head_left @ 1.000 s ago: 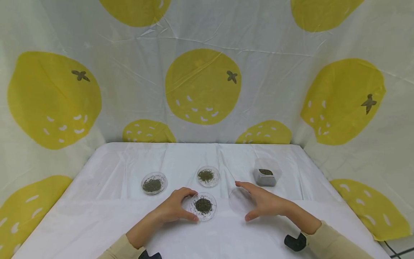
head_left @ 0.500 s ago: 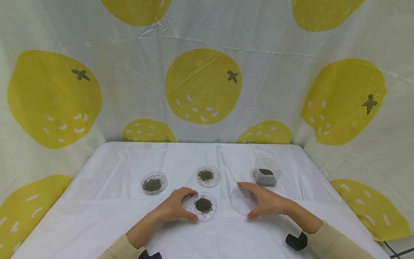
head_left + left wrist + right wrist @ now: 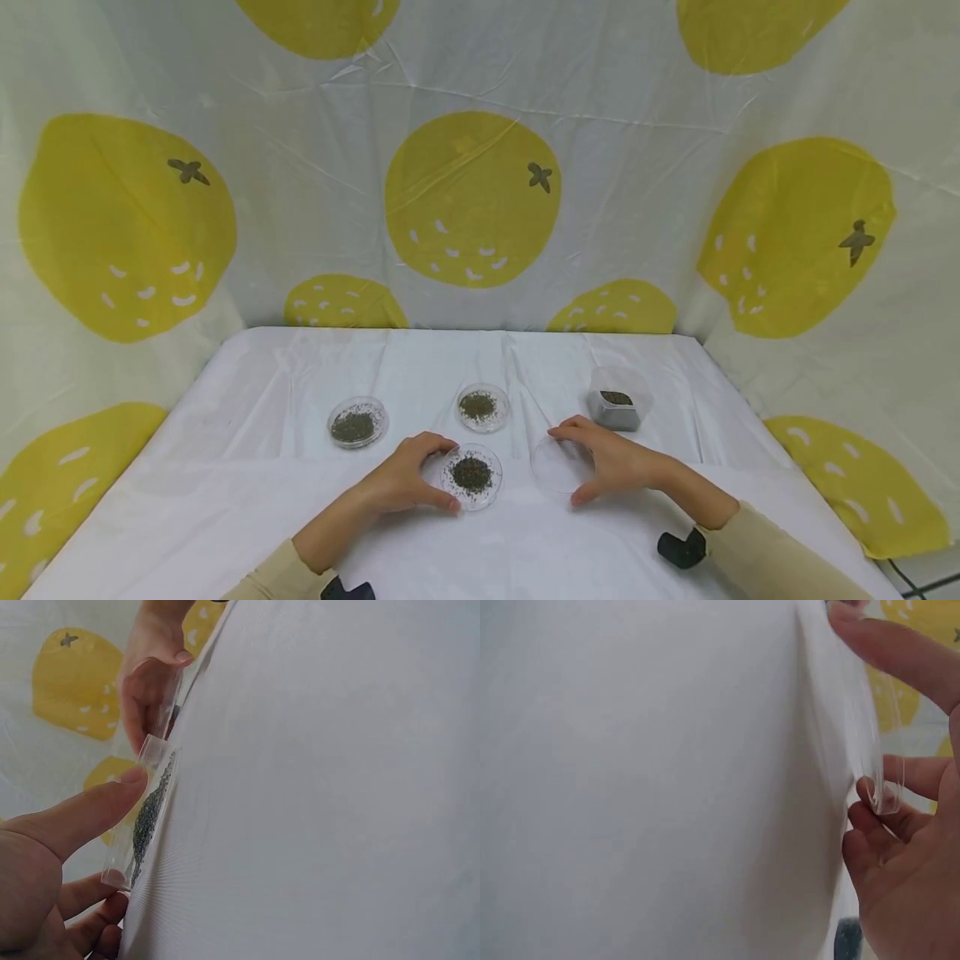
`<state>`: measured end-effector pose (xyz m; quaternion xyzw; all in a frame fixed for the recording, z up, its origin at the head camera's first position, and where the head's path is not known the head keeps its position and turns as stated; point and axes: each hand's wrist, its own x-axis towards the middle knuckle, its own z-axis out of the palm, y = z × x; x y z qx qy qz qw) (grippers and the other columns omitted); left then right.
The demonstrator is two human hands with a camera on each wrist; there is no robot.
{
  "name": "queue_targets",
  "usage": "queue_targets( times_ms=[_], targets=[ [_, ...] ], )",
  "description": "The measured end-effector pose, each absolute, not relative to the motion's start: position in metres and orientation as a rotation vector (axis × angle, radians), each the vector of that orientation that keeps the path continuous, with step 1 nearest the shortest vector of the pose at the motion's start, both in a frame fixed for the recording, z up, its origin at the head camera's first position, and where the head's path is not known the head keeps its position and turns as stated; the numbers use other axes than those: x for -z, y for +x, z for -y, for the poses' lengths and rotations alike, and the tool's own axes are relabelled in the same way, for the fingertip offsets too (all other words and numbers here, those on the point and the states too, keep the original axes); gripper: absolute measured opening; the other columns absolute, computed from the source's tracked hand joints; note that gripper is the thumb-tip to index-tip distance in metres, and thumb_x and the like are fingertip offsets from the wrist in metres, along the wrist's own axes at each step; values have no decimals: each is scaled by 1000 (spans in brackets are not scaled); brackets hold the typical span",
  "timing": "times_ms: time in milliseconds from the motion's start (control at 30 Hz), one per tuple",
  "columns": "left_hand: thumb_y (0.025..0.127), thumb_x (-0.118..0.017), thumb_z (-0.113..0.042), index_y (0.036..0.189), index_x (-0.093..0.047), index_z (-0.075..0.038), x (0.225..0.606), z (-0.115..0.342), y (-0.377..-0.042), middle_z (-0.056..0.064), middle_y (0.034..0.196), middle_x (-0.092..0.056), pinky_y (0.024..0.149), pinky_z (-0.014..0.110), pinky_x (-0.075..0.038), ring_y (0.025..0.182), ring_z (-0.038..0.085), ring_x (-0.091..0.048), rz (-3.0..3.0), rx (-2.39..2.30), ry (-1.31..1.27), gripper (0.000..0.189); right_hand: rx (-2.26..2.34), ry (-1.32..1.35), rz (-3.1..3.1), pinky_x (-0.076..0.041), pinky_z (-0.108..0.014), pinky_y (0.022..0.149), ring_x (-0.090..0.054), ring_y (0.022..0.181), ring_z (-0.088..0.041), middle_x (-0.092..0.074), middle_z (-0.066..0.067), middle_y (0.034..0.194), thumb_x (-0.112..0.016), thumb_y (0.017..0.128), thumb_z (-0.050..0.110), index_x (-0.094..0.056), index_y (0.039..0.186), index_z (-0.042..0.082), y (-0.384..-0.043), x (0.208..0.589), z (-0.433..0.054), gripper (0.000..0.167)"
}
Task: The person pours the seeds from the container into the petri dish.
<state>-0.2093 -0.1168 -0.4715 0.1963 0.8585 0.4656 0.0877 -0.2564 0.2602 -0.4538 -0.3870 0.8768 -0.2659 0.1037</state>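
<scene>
My left hand [image 3: 408,475] grips a clear round petri dish [image 3: 472,477] by its left side, thumb at the front edge and fingers at the back. A mound of dark green-brown granules lies in that dish, with specks scattered around it. In the left wrist view the dish [image 3: 154,814] appears edge-on between thumb and fingers. To its right, my right hand [image 3: 618,462] holds a clear petri dish lid [image 3: 553,468] by its right side. Nothing lies in the lid. The right wrist view shows thumb and fingers at opposite edges of the lid [image 3: 889,796].
Behind the hands sit two more petri dishes with dark granules, one at the left [image 3: 357,423] and one at the middle [image 3: 482,408]. A clear plastic box [image 3: 617,412] with dark granules stands at the back right. White cloth [image 3: 480,558] covers the table.
My right hand has shifted slightly right and then back left with the lid, whose tilt varied a little. The left hand and its dish have stayed in place.
</scene>
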Motion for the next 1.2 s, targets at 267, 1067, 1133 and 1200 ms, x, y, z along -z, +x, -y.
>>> queue_targets(
  times_ms=[267, 1067, 1133, 1200],
  targets=[
    [64, -99, -27, 137, -63, -9, 471, 117, -210, 7, 138, -57, 114, 65, -26, 134, 40, -43, -2555, -1372, 586, 83, 710, -1237, -2588, -46, -37, 100, -53, 116, -20, -51, -4, 131, -93, 73, 47, -55, 142, 2, -257, 444, -231, 90],
    [65, -99, -26, 136, -63, -9, 469, 115, -208, 5, 137, -58, 114, 64, -28, 133, 39, -43, -2553, -1376, 564, 81, 935, -1206, -2468, -40, -44, 113, -49, 134, -31, -46, -13, 145, -95, 73, 30, -45, 148, -2, -259, 441, -207, 96],
    [65, -99, -25, 136, -63, -9, 469, 116, -207, 5, 137, -57, 114, 64, -28, 133, 39, -43, -2549, -1379, 562, 81, 1062, -1182, -2418, -39, -45, 114, -47, 137, -33, -46, -16, 147, -95, 73, 27, -43, 149, -4, -260, 446, -207, 97],
    [65, -99, -25, 136, -63, -9, 469, 116, -207, 5, 137, -57, 114, 64, -28, 133, 38, -42, -2546, -1383, 559, 81, 1167, -1139, -2379, -37, -47, 115, -46, 139, -35, -46, -18, 149, -96, 73, 25, -41, 149, -4, -261, 451, -207, 98]
  ],
)
